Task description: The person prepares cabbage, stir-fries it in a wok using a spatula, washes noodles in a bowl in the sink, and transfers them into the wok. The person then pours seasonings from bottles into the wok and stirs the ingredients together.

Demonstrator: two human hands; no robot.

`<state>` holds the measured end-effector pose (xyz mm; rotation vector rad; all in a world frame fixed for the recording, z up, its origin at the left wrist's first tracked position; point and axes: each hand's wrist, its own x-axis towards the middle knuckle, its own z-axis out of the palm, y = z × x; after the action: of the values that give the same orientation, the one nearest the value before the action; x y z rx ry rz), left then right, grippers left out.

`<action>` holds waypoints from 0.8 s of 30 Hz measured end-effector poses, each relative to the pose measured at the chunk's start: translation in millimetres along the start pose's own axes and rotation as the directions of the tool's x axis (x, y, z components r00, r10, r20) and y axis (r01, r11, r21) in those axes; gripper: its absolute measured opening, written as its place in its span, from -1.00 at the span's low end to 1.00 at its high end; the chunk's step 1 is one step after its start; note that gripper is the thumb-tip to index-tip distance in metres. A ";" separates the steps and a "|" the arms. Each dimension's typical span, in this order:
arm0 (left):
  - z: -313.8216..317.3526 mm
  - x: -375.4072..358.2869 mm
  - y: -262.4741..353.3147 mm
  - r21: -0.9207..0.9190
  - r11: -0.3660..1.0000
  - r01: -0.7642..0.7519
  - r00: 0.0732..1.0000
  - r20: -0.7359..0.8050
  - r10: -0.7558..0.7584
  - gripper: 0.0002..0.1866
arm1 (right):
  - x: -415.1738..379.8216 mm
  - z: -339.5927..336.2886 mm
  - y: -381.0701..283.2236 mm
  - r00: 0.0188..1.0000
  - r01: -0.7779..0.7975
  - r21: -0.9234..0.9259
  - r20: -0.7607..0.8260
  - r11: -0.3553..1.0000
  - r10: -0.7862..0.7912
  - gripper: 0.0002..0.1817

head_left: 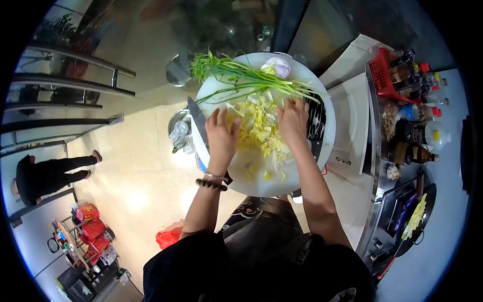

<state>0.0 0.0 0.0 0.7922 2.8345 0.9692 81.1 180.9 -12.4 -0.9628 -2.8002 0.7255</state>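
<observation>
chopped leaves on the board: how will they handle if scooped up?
Probably light and floppy: the chopped leaves look thin and crinkled. Likely to shed bits rather than lift as one, since they're a loose heap with strays on the board.

- No word, brand or number can be read with certainty.
- A dark label is borne by the large bottle (435, 134) on the counter (381, 162); its lettering is too small to be deciphered.
- The blue label (409, 111) just beside is likewise blurred.
- Print on the red packages (93, 229) cannot be made out.
</observation>
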 end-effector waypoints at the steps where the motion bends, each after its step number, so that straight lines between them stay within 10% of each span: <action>1: 9.5 1.3 6.3 0.079 0.994 -0.075 0.994 -0.070 0.081 -0.48 | 3.6 3.1 -2.4 0.995 0.036 -0.046 -0.091 0.998 -0.040 -0.56; 5: 28.0 8.1 27.4 0.016 0.984 -0.180 0.967 -0.180 0.179 -0.48 | 0.5 6.1 -15.6 0.910 0.279 -0.125 -0.282 0.952 -0.304 -0.71; 15: 1.5 -47.9 54.7 -0.097 0.965 -0.244 0.970 -0.008 0.245 -0.69 | -67.6 -48.8 12.5 0.911 0.373 0.083 0.154 0.924 -0.382 -0.72; 18: 2.1 -47.6 52.3 -0.043 0.961 -0.274 0.955 -0.128 0.267 -0.71 | -78.2 -48.6 23.7 0.919 0.371 0.061 -0.166 0.927 -0.357 -0.70; 24: 26.9 26.8 31.2 0.076 0.906 -0.416 0.905 -0.068 0.421 -0.73 | -7.2 -32.9 2.4 0.898 0.402 0.027 -0.205 0.915 -0.389 -0.75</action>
<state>-3.8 49.0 -0.2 1.4458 2.8295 0.9786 95.9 191.6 16.0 -0.3998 -2.6484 0.6234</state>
